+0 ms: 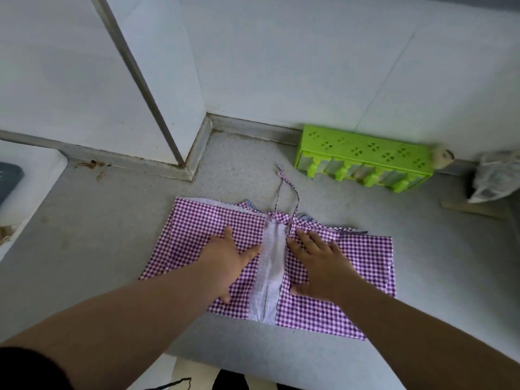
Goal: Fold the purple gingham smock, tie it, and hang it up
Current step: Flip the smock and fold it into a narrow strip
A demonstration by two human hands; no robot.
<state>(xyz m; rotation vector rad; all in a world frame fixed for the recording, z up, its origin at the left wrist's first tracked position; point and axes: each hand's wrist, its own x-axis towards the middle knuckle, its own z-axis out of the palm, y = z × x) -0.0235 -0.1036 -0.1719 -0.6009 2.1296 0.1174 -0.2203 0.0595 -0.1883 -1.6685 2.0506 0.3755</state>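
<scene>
The purple gingham smock (351, 277) lies flat on a grey counter (112, 235), its two sides folded in toward the middle. A pale strip of its inner side (268, 274) shows between the folded flaps. Thin gingham ties (282, 190) trail from its far edge toward the wall. My left hand (229, 261) presses flat on the left flap with fingers spread. My right hand (320, 264) presses flat on the right flap, its fingertips near the base of the ties.
A green plastic rack (363, 153) lies against the wall behind the smock. A crumpled plastic bag (495, 175) and a wooden stick (472, 209) sit at the far right. A white sink edge (31, 187) is at the left. A wall corner (194, 153) juts onto the counter.
</scene>
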